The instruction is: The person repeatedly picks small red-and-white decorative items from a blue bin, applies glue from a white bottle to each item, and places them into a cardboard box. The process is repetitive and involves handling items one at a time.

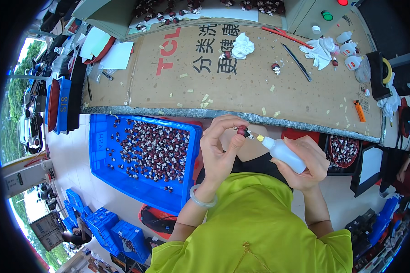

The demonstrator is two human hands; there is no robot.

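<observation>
Between the thumb and fingertips of my left hand (221, 148) is a small figurine (243, 131) with a dark red, rounded head and black and white parts. My right hand (305, 163) is wrapped round a white squeeze bottle (284, 154). The bottle's yellowish nozzle (260, 138) points at the figurine and is close to its white part; whether they touch I cannot tell. Both hands are in front of the table's near edge, above my lap. Left of my left hand, a blue bin (141, 177) holds many similar red and white figurines.
Cardboard (155, 95) covers the table. On it lie a crumpled white tissue (243, 46), a black pen (297, 63), red sticks (287, 37), an orange lighter (360, 111) and several small white bottles (352, 62). A red-lined container (344, 150) of figurines stands at the right.
</observation>
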